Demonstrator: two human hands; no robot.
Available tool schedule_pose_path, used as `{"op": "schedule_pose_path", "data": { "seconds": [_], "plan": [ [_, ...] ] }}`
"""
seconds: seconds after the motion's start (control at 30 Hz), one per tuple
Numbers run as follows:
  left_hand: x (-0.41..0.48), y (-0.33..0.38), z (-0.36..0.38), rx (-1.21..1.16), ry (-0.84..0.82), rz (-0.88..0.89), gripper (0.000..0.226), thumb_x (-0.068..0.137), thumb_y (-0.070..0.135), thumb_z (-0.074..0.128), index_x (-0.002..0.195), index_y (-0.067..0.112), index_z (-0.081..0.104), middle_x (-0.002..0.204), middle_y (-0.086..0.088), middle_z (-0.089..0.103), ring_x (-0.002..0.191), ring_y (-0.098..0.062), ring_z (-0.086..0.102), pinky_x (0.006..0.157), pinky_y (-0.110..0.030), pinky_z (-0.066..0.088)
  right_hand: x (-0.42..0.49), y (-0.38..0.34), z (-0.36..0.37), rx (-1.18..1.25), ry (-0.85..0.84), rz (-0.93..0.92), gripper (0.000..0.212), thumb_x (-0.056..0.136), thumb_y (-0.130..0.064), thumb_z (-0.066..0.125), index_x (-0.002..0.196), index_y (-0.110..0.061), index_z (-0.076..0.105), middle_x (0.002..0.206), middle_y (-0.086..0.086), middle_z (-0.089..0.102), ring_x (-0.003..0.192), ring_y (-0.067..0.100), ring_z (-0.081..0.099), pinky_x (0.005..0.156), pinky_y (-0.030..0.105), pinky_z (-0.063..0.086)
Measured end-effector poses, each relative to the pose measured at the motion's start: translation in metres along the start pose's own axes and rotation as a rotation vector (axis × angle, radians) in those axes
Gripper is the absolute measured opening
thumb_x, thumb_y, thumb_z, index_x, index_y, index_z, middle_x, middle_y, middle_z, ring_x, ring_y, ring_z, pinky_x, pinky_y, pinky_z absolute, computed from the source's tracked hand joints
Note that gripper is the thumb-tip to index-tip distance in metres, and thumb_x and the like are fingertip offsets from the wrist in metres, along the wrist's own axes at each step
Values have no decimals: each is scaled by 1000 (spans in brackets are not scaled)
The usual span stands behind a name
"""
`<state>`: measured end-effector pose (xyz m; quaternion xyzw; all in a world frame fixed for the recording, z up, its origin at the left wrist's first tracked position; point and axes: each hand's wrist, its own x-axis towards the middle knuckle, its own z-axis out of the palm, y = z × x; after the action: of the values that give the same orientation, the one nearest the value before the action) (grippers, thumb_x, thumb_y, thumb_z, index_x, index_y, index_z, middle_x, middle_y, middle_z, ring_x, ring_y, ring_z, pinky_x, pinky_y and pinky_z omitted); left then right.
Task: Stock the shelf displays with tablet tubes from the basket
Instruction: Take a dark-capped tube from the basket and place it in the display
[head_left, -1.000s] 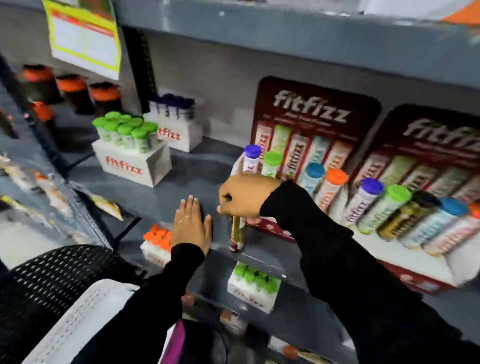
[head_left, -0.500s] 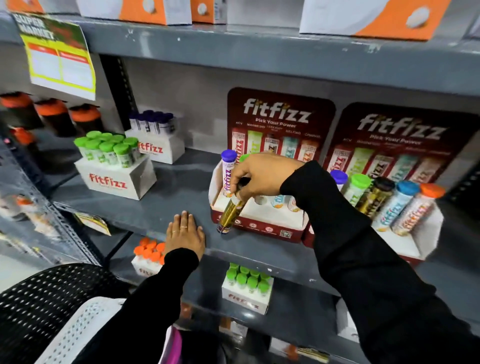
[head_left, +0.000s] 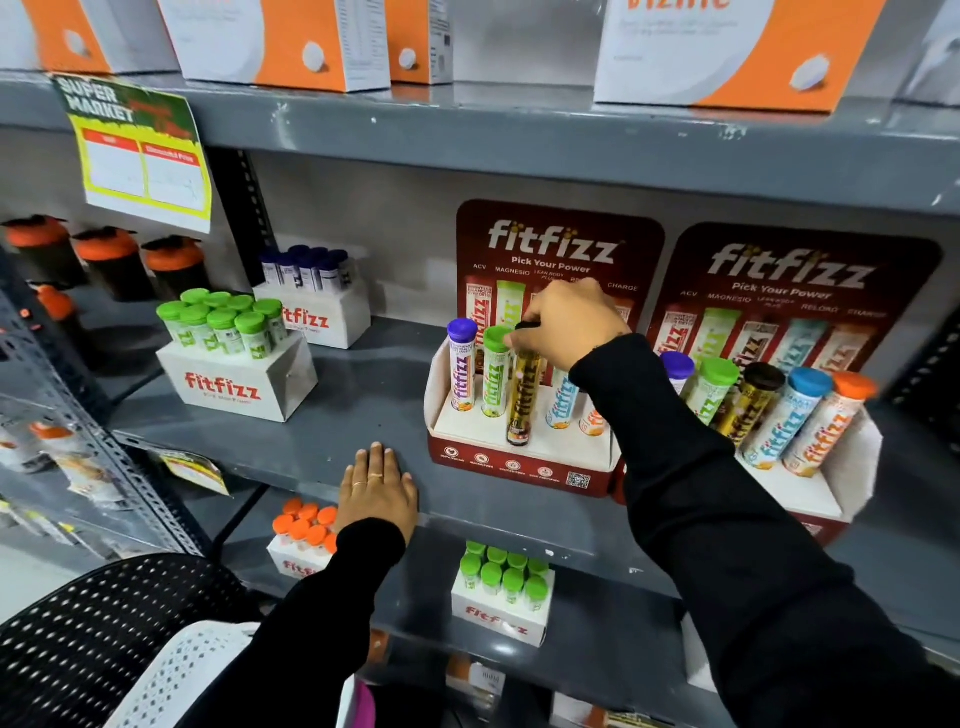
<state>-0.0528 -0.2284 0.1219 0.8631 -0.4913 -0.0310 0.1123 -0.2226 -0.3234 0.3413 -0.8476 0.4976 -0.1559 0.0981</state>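
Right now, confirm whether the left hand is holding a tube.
No: the left hand lies flat on the shelf edge, holding nothing.

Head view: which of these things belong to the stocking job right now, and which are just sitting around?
Part of the job:
- gold tube, gripped at its cap by the right hand
- left display stand it is going into
- right display stand, five tubes in place
- black basket

Just there:
- left hand, flat on the shelf edge
- orange boxes
- price sign
- shaker bottles
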Motion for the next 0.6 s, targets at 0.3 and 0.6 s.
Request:
{"op": "schedule_pose_path", "data": {
  "seconds": [0.3, 0.6],
  "plan": [
    [-1, 0, 0, 9, 19, -2, 53, 97, 32, 18, 145, 10, 16, 156, -8, 13, 144, -24, 9, 118, -37, 6, 4, 9, 13, 38, 135, 35, 31, 91, -29, 60, 108, -4, 61, 106, 19, 66, 95, 34, 64, 84, 45, 56],
    [0, -1, 2, 17, 13, 4, 53, 97, 32, 17, 145, 9, 15, 156, -9, 13, 144, -24, 8, 119, -37, 6, 8, 14, 22, -21, 146, 20, 27, 94, -27, 56, 106, -4, 61, 104, 20, 66, 91, 35, 65, 80, 44, 57]
  ]
}}
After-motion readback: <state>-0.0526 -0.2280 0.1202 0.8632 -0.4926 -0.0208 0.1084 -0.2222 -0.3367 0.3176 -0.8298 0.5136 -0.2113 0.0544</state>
